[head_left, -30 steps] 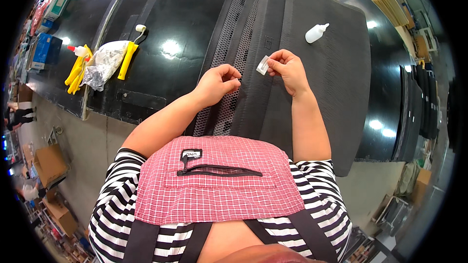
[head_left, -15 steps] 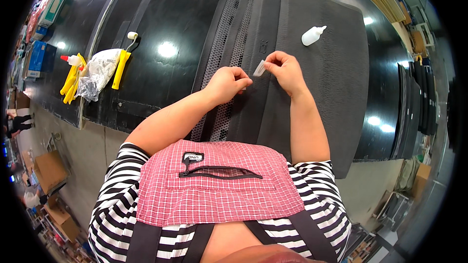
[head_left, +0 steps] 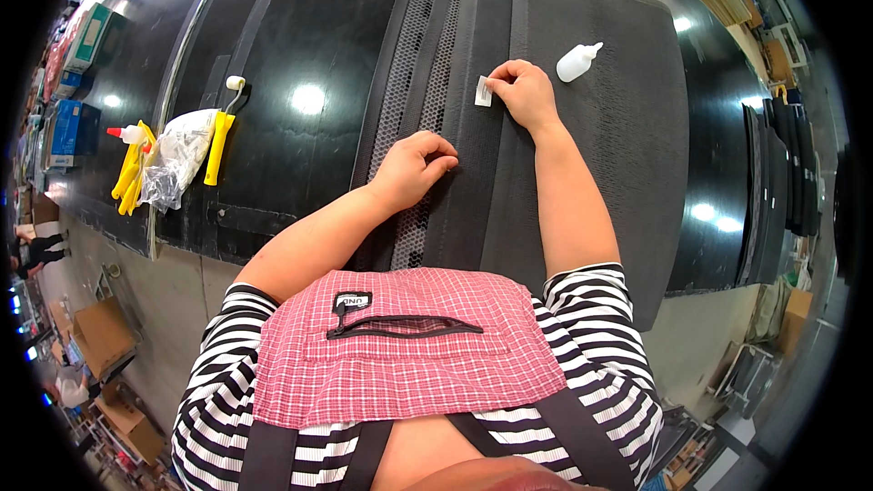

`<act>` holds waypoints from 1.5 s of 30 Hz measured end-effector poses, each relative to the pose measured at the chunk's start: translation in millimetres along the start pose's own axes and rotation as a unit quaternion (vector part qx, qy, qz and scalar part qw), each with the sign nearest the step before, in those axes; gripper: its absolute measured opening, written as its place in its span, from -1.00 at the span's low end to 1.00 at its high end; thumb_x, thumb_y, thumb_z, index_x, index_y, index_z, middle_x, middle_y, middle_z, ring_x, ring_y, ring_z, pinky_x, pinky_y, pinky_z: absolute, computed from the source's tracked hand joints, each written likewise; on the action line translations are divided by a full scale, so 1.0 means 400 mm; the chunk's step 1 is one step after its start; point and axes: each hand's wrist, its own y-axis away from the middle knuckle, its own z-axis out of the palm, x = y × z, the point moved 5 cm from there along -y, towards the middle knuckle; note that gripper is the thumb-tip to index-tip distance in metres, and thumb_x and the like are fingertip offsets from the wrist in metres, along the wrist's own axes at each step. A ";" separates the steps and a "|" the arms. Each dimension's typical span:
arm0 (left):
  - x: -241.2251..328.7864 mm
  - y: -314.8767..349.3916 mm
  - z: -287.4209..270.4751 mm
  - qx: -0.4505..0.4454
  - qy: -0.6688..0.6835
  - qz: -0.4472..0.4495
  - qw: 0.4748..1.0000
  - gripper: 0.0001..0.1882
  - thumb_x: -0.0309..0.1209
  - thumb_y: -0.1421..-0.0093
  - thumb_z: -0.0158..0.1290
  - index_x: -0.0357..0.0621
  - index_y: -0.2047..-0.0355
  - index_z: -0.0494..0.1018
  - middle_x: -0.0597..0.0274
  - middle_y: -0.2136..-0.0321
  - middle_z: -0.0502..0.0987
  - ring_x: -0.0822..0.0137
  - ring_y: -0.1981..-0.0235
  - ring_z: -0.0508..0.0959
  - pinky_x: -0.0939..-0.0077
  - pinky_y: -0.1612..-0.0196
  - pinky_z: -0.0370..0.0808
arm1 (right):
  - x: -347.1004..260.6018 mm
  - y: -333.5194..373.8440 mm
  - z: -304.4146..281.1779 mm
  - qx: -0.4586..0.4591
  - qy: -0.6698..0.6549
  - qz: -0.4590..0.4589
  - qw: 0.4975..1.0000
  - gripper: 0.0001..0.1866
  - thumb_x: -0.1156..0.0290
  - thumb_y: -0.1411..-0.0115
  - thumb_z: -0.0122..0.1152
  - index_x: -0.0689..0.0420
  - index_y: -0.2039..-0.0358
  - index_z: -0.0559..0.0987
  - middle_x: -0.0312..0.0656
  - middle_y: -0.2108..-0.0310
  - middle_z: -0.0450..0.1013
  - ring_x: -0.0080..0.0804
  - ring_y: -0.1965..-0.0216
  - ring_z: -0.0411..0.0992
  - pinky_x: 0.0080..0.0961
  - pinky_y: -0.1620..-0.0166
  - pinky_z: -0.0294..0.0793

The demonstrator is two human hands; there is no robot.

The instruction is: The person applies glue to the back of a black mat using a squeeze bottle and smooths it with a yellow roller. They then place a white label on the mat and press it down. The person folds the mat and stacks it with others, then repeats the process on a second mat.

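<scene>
While small white rectangular label (head_left: pixel 482 95) sits over black textured sheet (head_left: pixel 609 164), contact unclear, edge grip seems best: likely light, thin, easily creased; long axis runs near-to-far; right hand (head_left: pixel 525 94) pinches its right edge; left hand (head_left: pixel 418 165) loosely curled, fingertips parted, nothing visibly held; white plastic squeeze bottle (head_left: pixel 575 65) right of both

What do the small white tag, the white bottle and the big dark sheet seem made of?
The white tag in the right hand: perhaps coated fabric or thin plastic, since it looks flat and thin. The bottle: likely plastic, milky and smooth, with a tapered nozzle. The dark sheet: possibly rubber or foam, dull, with a fine wrinkled texture.
</scene>
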 end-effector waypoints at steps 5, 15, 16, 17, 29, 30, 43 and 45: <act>0.044 -0.056 -0.009 0.002 -0.066 0.053 0.996 -0.84 -0.44 -0.23 0.21 -0.18 0.18 0.63 0.13 0.34 0.56 0.19 0.31 0.59 0.37 0.17 0.52 | 0.002 -0.001 0.006 0.047 0.011 -0.013 0.999 -0.85 0.34 -0.10 0.40 0.15 0.42 0.71 -0.27 0.47 0.59 -0.50 0.42 0.51 -0.48 0.27 0.48; 0.049 -0.171 0.021 0.007 -0.240 0.076 0.968 -0.63 -0.49 -0.27 0.06 0.16 -0.05 0.59 0.13 0.31 0.48 0.05 0.29 0.58 0.21 0.17 0.55 | 0.007 -0.002 0.009 0.065 0.029 -0.007 0.997 -0.84 0.30 -0.09 0.41 0.12 0.42 0.71 -0.27 0.45 0.59 -0.44 0.41 0.53 -0.44 0.27 0.50; 0.045 -0.176 0.025 0.007 -0.247 0.074 0.966 -0.61 -0.49 -0.28 0.05 0.18 -0.07 0.59 0.13 0.31 0.47 0.06 0.29 0.58 0.20 0.17 0.55 | 0.007 -0.002 0.008 0.066 0.027 -0.006 0.997 -0.84 0.30 -0.09 0.41 0.12 0.42 0.71 -0.27 0.45 0.58 -0.43 0.40 0.53 -0.44 0.26 0.50; 0.040 -0.179 0.027 0.007 -0.255 0.071 0.964 -0.59 -0.49 -0.28 0.03 0.20 -0.09 0.58 0.14 0.31 0.46 0.06 0.28 0.58 0.20 0.17 0.55 | 0.004 -0.002 0.009 0.066 0.026 -0.005 0.997 -0.83 0.29 -0.09 0.42 0.12 0.42 0.71 -0.28 0.45 0.58 -0.43 0.40 0.53 -0.44 0.26 0.50; 0.039 -0.183 0.034 -0.014 -0.260 0.028 0.965 -0.65 -0.37 -0.35 -0.02 0.23 -0.08 0.58 0.11 0.24 0.49 0.05 0.21 0.60 0.16 0.08 0.56 | -0.013 0.002 0.002 0.079 0.035 0.058 0.995 -0.70 0.21 -0.04 0.47 0.05 0.25 0.66 -0.27 0.45 0.59 -0.29 0.34 0.58 -0.30 0.22 0.52; 0.035 -0.183 0.034 -0.011 -0.262 0.031 0.965 -0.66 -0.37 -0.35 -0.02 0.23 -0.08 0.58 0.11 0.24 0.49 0.06 0.21 0.60 0.17 0.08 0.56 | -0.021 0.002 0.002 0.075 0.044 0.077 0.993 -0.69 0.21 -0.04 0.46 0.05 0.23 0.66 -0.23 0.41 0.62 -0.22 0.29 0.61 -0.25 0.17 0.54; 0.056 -0.109 -0.058 0.082 0.175 -0.109 0.975 -0.70 -0.47 -0.25 0.23 -0.19 0.01 0.54 0.29 0.40 0.58 0.45 0.42 0.52 0.54 0.31 0.48 | -0.036 0.153 -0.031 0.136 -0.268 0.073 0.951 -0.87 0.43 -0.22 0.35 0.22 0.34 0.59 -0.33 0.48 0.52 -0.62 0.45 0.43 -0.58 0.34 0.43; 0.040 -0.078 -0.068 0.111 0.313 -0.131 0.934 -0.81 -0.46 -0.26 0.26 -0.24 0.18 0.51 0.33 0.41 0.56 0.52 0.48 0.48 0.67 0.40 0.41 | -0.093 0.247 -0.010 0.100 -0.283 0.072 0.951 -0.91 0.48 -0.24 0.32 0.20 0.35 0.58 -0.38 0.51 0.48 -0.70 0.47 0.39 -0.64 0.38 0.38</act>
